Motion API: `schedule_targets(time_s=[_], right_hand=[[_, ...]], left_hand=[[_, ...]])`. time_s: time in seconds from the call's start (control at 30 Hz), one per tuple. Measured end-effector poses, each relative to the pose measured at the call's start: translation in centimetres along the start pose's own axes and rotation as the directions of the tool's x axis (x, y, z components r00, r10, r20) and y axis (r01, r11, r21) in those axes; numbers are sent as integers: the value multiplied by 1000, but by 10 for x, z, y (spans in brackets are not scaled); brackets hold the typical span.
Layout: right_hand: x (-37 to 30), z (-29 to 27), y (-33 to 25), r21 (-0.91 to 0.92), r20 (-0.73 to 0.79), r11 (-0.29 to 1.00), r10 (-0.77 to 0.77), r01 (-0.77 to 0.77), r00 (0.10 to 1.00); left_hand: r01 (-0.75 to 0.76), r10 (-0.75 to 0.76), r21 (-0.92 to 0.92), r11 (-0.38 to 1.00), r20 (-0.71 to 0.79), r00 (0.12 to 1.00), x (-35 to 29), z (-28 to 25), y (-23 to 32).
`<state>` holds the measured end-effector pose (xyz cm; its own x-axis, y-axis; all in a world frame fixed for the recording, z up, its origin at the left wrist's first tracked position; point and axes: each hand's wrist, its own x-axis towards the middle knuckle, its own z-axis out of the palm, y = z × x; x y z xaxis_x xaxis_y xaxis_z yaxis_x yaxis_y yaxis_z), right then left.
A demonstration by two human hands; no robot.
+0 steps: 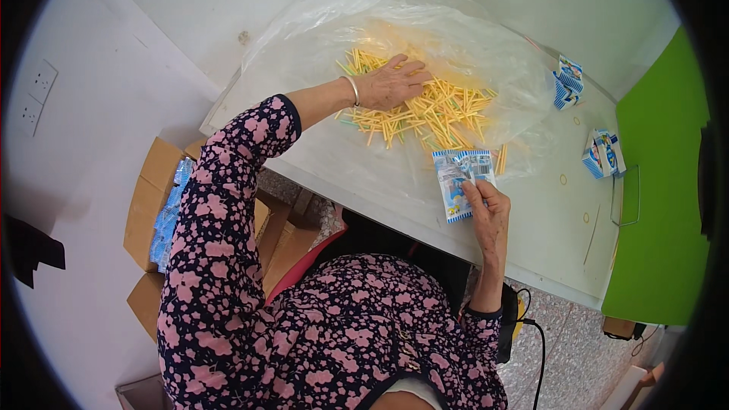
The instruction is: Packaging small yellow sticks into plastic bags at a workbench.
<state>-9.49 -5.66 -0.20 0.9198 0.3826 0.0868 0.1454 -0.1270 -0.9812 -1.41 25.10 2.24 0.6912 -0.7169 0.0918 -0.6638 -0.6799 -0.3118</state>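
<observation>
A loose heap of thin yellow sticks (448, 110), with a few pale green ones, lies on a clear plastic sheet (304, 38). My left hand (391, 83), a bangle on its wrist, rests on the left part of the heap with fingers stretched out and slightly apart; its fingertips touch the sticks. In my right hand (490, 209), a small blue-and-white packet (456, 190) with striped ends is pinched between thumb and fingers above the near side of the table. Some sticks show just behind the packet. Whether the packet holds anything, I cannot tell.
More blue-and-white packets (568, 83) lie at the table's right side, with another small group (602, 153) nearer the green panel (661, 182). Rubber bands (563, 179) and a wire stand (636, 197) are there too. At left, a cardboard box (148, 212) holds blue packets.
</observation>
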Motion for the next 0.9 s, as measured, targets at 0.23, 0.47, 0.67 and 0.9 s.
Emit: schedule_targets(time_s=[0.23,0.47,0.67,0.9], right_hand=[[1,-1,4,141,-59,987,90,-81,994],[10,0,0,344,-111,938,80,-37,991],[14,5,4,491,-157,871,97,-8,983],[35,9,-3,728,-137,686,131,10,982]], left_hand=[[228,-231,-79,970,-39,972,-5,-13,22],[287,-313,-308,907,-38,949,5,-28,34],[317,-378,-439,841,-57,924,16,-27,41],[299,-535,-952,61,222,815,49,-52,47]])
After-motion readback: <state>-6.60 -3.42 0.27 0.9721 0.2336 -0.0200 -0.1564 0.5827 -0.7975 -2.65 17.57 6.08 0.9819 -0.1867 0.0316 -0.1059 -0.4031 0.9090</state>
